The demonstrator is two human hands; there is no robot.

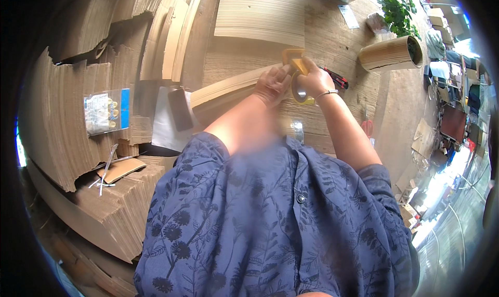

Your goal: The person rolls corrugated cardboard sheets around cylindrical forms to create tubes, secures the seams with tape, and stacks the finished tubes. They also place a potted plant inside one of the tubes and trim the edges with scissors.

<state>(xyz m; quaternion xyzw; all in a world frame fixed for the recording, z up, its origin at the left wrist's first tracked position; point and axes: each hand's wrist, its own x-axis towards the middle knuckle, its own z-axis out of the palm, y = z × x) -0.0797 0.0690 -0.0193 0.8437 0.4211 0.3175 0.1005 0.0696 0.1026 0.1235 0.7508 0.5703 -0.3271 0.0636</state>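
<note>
My right hand (318,81) is wrapped round a yellow tape dispenser (297,64) with a roll of tape in it. The dispenser stands tilted over the end of a long, pale bundle of cardboard strips (228,90) on the wooden table. My left hand (271,86) grips that same end, its fingers bent and close to the dispenser. The two hands nearly meet. Whether any tape is stuck to the cardboard is too small to tell. Just right of my right hand lies a red and black utility knife (338,79).
Corrugated cardboard stacks (260,11) stand ahead and at left (67,120). A phone (180,110) lies on white paper (162,125). Near my shirt is a tape roll (297,129); red-handled scissors (367,126) lie right. Beyond are a cardboard tube (387,55) and a plant (397,13).
</note>
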